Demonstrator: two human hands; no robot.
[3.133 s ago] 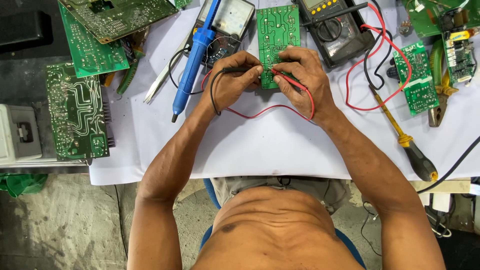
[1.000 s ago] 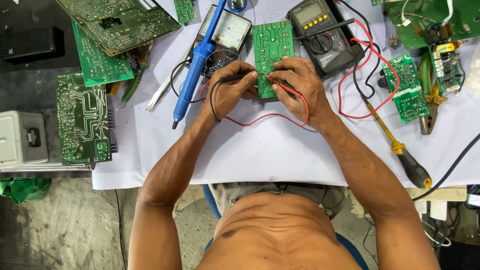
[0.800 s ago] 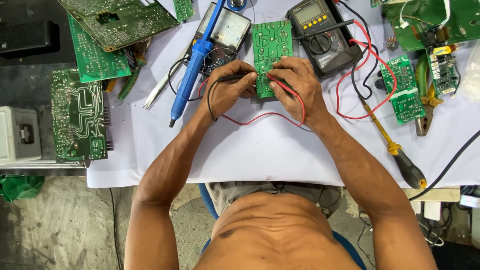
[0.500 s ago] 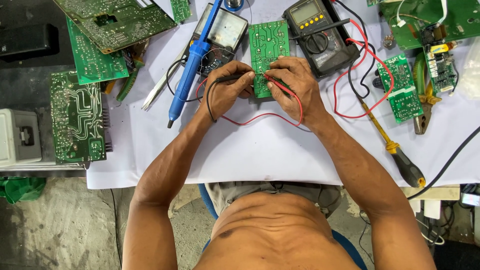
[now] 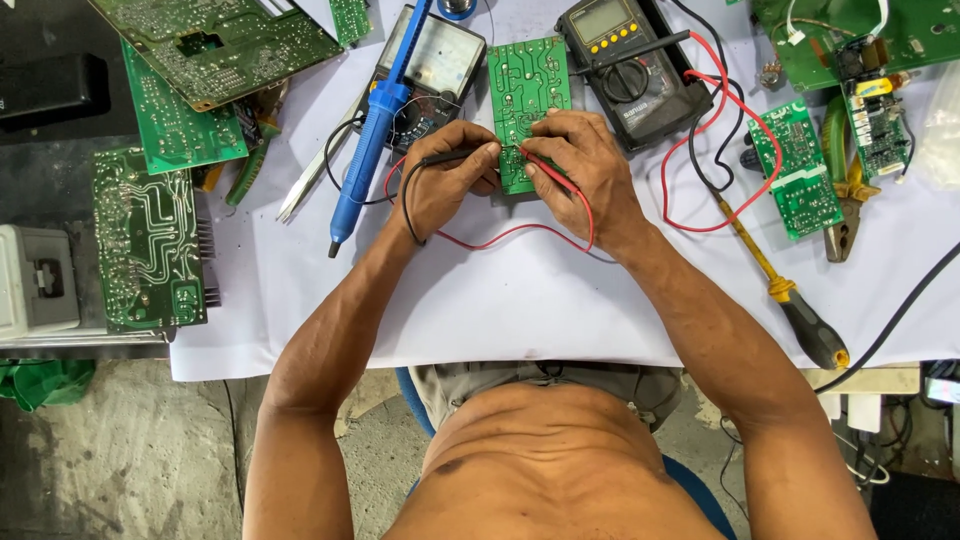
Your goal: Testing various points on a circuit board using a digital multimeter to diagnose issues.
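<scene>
**A:** Quick one on probing. The small green circuit board (image 5: 527, 95) lies flat on the white sheet over the table (image 5: 520, 300), solder side up, just below the two meters. The left hand (image 5: 450, 180) pinches the black probe (image 5: 455, 157) between thumb and fingers, tip at the board's left edge. The right hand (image 5: 585, 170) pinches the red probe (image 5: 545, 175) the same way, tip near the board's middle. How do I do this well?

**B:** Looks decent to me. I'd rest both palms on the sheet like that so the tips don't wander. Keep each tip on one pad only; the traces sit close together, so a slip could bridge two. Hold the probes steeply and press lightly.

**A:** The red lead (image 5: 700, 130) loops up to the digital multimeter (image 5: 630, 60), right beside the board.

**B:** Good, so you can glance at the screen without lifting the tips. The blue soldering iron (image 5: 375, 130) lies just left of your left hand, across the analog meter (image 5: 430, 70). I'd watch that the black lead doesn't drag over it.
</scene>
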